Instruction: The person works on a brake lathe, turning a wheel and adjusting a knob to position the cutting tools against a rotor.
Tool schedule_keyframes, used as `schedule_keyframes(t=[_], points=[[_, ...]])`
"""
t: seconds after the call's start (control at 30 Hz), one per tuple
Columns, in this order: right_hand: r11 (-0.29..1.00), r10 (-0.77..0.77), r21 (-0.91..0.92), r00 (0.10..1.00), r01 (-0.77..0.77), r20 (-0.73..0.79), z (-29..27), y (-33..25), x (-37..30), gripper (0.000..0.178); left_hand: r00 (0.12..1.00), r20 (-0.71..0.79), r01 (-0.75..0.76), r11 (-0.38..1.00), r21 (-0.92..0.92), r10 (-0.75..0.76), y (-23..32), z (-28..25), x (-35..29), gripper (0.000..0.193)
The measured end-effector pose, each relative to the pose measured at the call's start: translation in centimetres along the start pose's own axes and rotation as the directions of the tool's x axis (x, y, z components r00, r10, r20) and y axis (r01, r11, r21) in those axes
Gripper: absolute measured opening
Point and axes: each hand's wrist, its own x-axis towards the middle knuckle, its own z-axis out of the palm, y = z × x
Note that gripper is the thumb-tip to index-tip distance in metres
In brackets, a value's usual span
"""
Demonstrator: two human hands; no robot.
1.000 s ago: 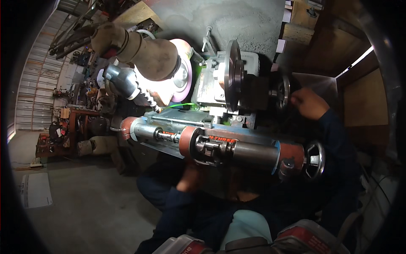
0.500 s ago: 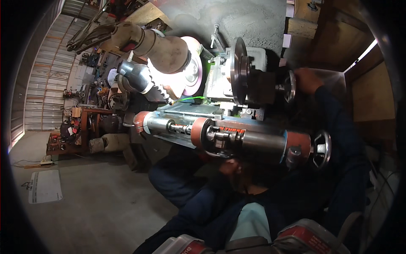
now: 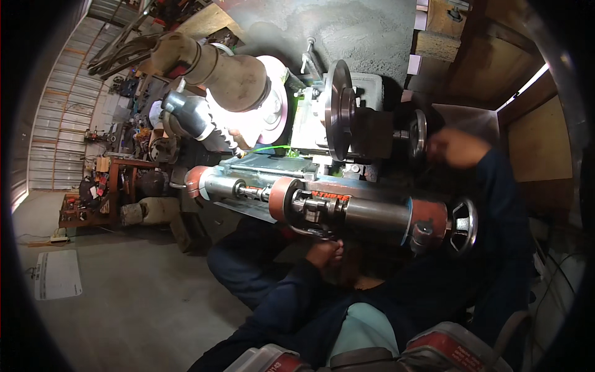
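Note:
My left hand [image 3: 325, 253] is closed in a fist at a curved metal handwheel rim [image 3: 315, 233], below the machine's red and steel spindle housing [image 3: 378, 211]; its grip appears to be on the crank handle there. My right hand [image 3: 460, 149] reaches to the side of an upper handwheel [image 3: 418, 136], its fingers curled at the wheel's outer face, where a handle lies in shadow. Slight blur covers these fingers. Between the hands stands a steel disc [image 3: 338, 111] on the machine, and a brightly lit pale grinding wheel [image 3: 271, 102] lies left of it.
A thick dusty tube-shaped housing [image 3: 238, 80] and a work lamp [image 3: 189, 115] lean over the grinding wheel. Another handwheel [image 3: 463, 226] sits at the spindle housing's right end. Left, a cluttered reddish bench [image 3: 114, 186] stands beside a wooden block [image 3: 189, 232].
My right hand has moved downward along the side of the upper handwheel. My left hand stays low at its wheel, showing more clearly. The whole view has shifted slightly.

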Motion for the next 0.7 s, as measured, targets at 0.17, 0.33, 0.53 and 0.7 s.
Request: schedule_keyframes(t=[0.17, 0.33, 0.53, 0.7], points=[[0.969, 0.181, -0.15, 0.977, -0.197, -0.117, 3.0, 11.8, 4.5, 0.02, 0.965, -0.114, -0.235, 0.972, 0.026, 0.236, -2.2, -2.8, 7.5, 0.027], [0.995, 0.058, -0.058, 0.95, -0.08, -0.307, -1.9, 0.5, 0.8, 0.016, 0.961, -0.151, -0.214, 0.968, 0.13, 0.233, 1.5, -5.4, 0.6, 0.027], [0.971, 0.181, -0.115, 0.959, -0.209, -0.219, 0.3, -3.5, -1.6, 0.019, 0.997, 0.038, 0.076, 0.977, -0.201, -0.07, -1.8, -0.3, 1.6, 0.028], [0.983, 0.073, -0.161, 0.994, -0.086, -0.086, 3.2, 1.6, 0.0, 0.018, 0.877, -0.315, -0.38, 0.925, 0.01, 0.363, -5.7, -6.8, 7.2, 0.029]])
